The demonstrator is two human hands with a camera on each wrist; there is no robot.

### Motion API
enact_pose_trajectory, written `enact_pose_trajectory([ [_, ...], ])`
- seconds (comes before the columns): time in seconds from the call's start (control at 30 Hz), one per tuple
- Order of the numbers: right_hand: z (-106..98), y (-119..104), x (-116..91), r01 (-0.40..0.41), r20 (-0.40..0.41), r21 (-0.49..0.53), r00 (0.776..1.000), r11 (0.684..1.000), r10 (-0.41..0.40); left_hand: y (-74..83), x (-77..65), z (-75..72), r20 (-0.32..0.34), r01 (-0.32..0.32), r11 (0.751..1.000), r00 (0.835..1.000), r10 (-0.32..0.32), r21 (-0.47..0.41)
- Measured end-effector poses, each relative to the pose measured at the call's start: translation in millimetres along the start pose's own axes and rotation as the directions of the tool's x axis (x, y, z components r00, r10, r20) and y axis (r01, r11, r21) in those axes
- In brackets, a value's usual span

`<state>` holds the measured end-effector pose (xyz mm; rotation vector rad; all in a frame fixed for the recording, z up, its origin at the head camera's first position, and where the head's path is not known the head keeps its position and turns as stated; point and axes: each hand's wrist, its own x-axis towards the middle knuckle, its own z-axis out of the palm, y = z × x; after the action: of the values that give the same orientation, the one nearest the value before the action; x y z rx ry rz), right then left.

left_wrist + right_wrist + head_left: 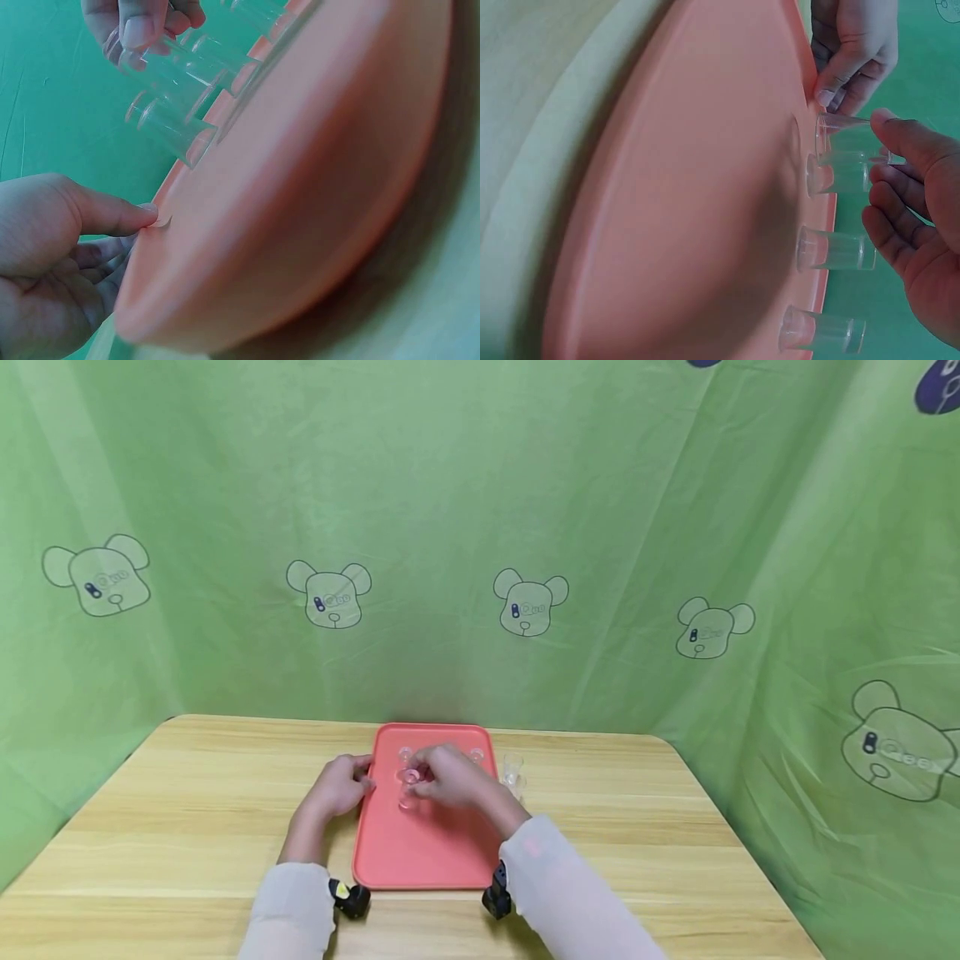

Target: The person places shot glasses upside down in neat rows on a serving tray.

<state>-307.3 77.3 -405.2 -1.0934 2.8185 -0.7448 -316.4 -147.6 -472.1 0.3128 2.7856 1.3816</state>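
Observation:
My right hand [450, 777] pinches a clear shot glass [841, 133] by its upper part, thumb on one side and fingers on the other. The shot glass stands upright close over the red tray [427, 860], beside other shot glasses. Three more clear shot glasses stand on the tray in the right wrist view: one right beside the held one [844, 176], a second [838, 249] and a third [825, 330]. At the tray's left edge, my left hand [339, 787] grips the rim, with the thumb on top and the fingers outside it.
More clear glasses [513, 767] stand on the wooden table [615, 827] just right of the tray, partly behind my right wrist. A green curtain [427, 527] printed with bear heads hangs behind the table and at its sides.

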Motion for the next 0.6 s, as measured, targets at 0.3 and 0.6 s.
enact_pose_trajectory([
  [0.3, 10.2, 0.2, 1.8, -0.034, 0.002, 0.022, 0.999, 0.999, 0.034, 1.6, -2.0, -0.3, 0.004, -0.002, 1.000, 1.000, 0.002, -0.012],
  [0.6, 13.7, -0.4, 1.5, -0.037, 0.003, 0.034, 0.999, 0.999, 0.037, 0.9, -1.7, -0.9, 0.002, -0.024, 1.000, 1.000, 0.024, -0.013],
])
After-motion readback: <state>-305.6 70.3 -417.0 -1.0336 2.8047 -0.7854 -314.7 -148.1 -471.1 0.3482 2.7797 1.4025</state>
